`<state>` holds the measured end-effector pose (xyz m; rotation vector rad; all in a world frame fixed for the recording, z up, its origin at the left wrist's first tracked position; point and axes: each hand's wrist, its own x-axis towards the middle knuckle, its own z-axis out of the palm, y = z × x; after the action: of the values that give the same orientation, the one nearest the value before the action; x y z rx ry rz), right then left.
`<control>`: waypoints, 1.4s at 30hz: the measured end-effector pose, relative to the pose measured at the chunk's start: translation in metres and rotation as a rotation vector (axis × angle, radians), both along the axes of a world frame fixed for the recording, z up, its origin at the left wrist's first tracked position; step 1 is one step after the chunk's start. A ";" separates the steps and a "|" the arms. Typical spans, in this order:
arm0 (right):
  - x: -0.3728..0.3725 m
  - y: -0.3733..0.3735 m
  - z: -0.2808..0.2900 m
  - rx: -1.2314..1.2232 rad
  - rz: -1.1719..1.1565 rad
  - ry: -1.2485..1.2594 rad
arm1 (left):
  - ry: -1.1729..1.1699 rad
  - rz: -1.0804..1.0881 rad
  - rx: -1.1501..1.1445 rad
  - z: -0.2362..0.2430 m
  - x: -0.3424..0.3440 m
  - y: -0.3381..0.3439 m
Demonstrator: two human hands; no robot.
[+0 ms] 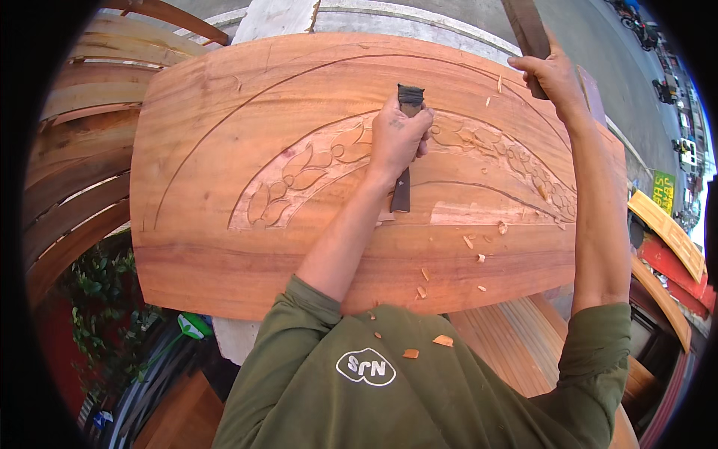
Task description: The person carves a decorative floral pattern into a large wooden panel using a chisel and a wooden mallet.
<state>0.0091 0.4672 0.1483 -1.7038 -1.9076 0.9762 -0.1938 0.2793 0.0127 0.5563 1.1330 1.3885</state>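
The left hand is wrapped around a dark chisel over the middle of the carved wooden panel, its flat end pointing near. The right hand grips a dark wooden bar, raised at the far right. Wood chips dot the panel's near right side.

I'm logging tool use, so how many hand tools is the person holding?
2: a dark chisel in the left hand, over the carved panel, and a wooden bar in the raised right hand, partly cut off by the picture's edge.
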 end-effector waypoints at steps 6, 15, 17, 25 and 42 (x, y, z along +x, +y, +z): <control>-0.020 -0.041 -0.016 -0.098 0.712 -0.408 | 0.081 0.017 -0.025 0.002 -0.013 0.001; -0.024 -0.019 -0.022 0.067 -0.121 0.365 | 0.023 -0.014 -0.032 -0.003 0.003 -0.003; -0.036 -0.045 -0.013 -0.212 0.467 -0.181 | 0.051 -0.019 -0.053 0.000 -0.007 -0.008; -0.023 0.000 0.013 0.098 -0.025 0.200 | -0.004 -0.012 -0.021 0.002 0.003 -0.006; -0.009 -0.054 -0.008 -0.030 0.768 -0.557 | 0.020 -0.018 -0.012 0.001 0.002 -0.021</control>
<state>-0.0004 0.4131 0.1398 -1.3383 -3.0527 0.8009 -0.1919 0.2582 0.0136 0.5716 1.1488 1.3629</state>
